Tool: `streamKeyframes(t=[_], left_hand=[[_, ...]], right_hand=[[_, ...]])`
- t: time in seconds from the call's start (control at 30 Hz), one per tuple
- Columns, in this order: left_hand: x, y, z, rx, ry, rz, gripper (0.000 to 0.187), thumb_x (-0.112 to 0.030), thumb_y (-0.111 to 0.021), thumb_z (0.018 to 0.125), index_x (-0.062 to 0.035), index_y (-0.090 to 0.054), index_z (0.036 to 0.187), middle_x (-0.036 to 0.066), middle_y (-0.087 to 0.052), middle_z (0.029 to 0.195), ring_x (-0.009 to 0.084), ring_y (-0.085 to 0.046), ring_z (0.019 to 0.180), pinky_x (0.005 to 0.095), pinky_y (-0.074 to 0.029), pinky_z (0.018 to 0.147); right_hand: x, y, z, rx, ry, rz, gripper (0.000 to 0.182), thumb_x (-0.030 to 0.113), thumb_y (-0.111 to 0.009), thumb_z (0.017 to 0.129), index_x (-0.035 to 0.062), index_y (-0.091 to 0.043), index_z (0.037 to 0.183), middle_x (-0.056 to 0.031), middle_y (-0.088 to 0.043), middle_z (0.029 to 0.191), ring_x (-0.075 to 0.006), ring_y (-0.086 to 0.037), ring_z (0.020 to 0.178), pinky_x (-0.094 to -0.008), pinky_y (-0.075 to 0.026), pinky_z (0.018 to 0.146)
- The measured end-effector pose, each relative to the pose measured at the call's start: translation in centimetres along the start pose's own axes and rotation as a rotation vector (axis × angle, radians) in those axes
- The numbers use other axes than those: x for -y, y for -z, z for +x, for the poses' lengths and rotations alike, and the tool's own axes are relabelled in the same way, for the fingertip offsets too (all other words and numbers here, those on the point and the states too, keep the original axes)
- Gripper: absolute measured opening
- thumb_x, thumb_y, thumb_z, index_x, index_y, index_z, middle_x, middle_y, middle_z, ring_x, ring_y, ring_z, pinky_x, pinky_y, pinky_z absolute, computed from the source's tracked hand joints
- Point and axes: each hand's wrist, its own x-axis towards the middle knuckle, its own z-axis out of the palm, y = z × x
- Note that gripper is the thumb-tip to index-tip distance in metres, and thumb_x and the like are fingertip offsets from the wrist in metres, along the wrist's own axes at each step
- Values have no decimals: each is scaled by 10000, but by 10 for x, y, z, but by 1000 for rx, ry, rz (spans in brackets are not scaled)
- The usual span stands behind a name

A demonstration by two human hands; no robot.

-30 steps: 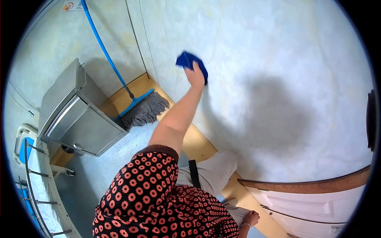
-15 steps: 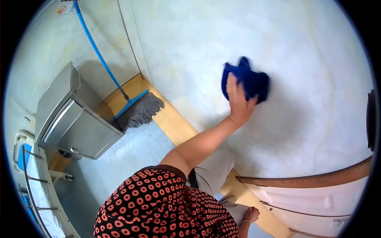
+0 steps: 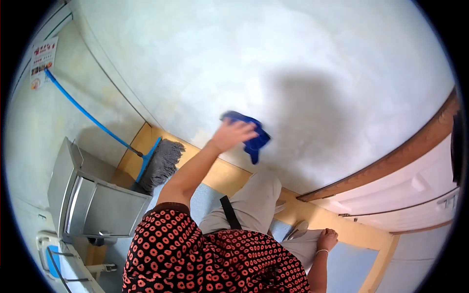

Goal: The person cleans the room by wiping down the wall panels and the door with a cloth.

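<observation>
My left hand (image 3: 234, 135) presses a dark blue cloth (image 3: 256, 141) against the pale, mottled wall (image 3: 210, 63). Its fingers lie over the cloth, blurred by motion, and one corner of the cloth hangs down. Low on the right, my right hand (image 3: 327, 239) rests on my bent knee in light trousers. The fingers of that hand are curled in, a thin bracelet circles the wrist, and nothing shows in its grip.
A grey mop (image 3: 163, 163) with a blue handle leans in the corner beside a metal cabinet (image 3: 110, 210). A printed poster (image 3: 44, 63) hangs on the left wall. To the right is a white door (image 3: 391, 180) with a brown frame (image 3: 381, 156). Yellow edging (image 3: 234, 173) borders the blue floor.
My left hand and the cloth have swept down and to the left across the wall. The view has turned, showing more of the poster and door. My right hand stays at the knee.
</observation>
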Motion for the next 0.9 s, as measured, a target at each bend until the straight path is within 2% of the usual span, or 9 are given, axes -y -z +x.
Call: streamKeyframes(t=[0.13, 0.17, 0.2, 0.3, 0.4, 0.43, 0.53, 0.7, 0.9], left_hand=[[27, 5, -14, -185, 776, -201, 571, -76, -614, 682, -109, -468, 1233, 164, -367, 1333, 297, -383, 1189, 457, -336, 938], [23, -17, -10, -429, 988, -235, 706, -32, -584, 682, 10, -314, 1333, 240, -271, 1371, 366, -282, 1260, 420, -235, 1053], [25, -36, 2, -873, 1145, -832, 708, -19, -506, 759, 94, -152, 1362, 271, -235, 1378, 406, -203, 1293, 373, -159, 1096], [2, 2, 59, -866, 1434, -674, 671, -24, -444, 819, 143, -59, 1343, 300, -231, 1356, 364, -264, 1267, 366, -181, 1079], [-47, 29, 107, -926, 1180, -812, 699, 50, -409, 722, 131, -79, 1333, 255, -249, 1326, 351, -244, 1262, 405, -193, 1073], [-61, 30, 128, -1097, 985, -928, 665, 38, -464, 673, 88, -242, 1298, 257, -310, 1248, 390, -267, 1230, 485, -206, 1043], [-101, 47, 156, -702, 439, -237, 403, -132, -573, 693, -157, -565, 1095, 121, -470, 1118, 379, -399, 1121, 593, -292, 860], [-163, -2, 145, -369, -277, -207, 368, -188, -498, 797, -233, -541, 1160, -19, -460, 1323, 129, -481, 1127, 304, -395, 662], [-129, -11, 95, 58, -277, -259, 437, -198, -469, 819, -259, -472, 1252, -25, -392, 1371, 133, -485, 1083, 341, -429, 694]], right_hand=[[8, 12, 0, 28, -27, 25, 222, 227, -515, 800, 84, -674, 860, -69, -621, 981, -251, -521, 1013, -417, -422, 828], [10, 12, 2, 36, -28, 45, 218, 233, -519, 801, 88, -672, 856, -62, -621, 979, -246, -523, 1004, -418, -416, 828], [12, 11, 4, 40, -33, 52, 218, 233, -519, 801, 88, -672, 856, -62, -621, 979, -246, -523, 1004, -418, -416, 828], [15, 7, 9, 20, -12, 28, 185, 241, -558, 798, 102, -676, 829, -50, -625, 958, -231, -534, 976, -402, -423, 810], [18, 10, 11, 54, -21, -7, 187, 248, -560, 800, 104, -677, 819, -46, -624, 966, -226, -532, 977, -397, -424, 799], [19, 10, 11, 60, -25, -5, 187, 248, -560, 800, 104, -677, 819, -46, -624, 966, -226, -532, 977, -397, -424, 799], [18, 9, 11, 66, -17, -23, 185, 247, -559, 800, 107, -676, 824, -41, -623, 974, -221, -528, 982, -390, -424, 790], [14, 2, 13, 77, -34, -52, 207, 265, -550, 807, 114, -677, 866, -36, -622, 979, -218, -527, 988, -390, -423, 810], [15, 16, 5, 61, -36, 15, 211, 266, -545, 808, 108, -676, 857, -39, -623, 976, -224, -528, 990, -392, -422, 818]])
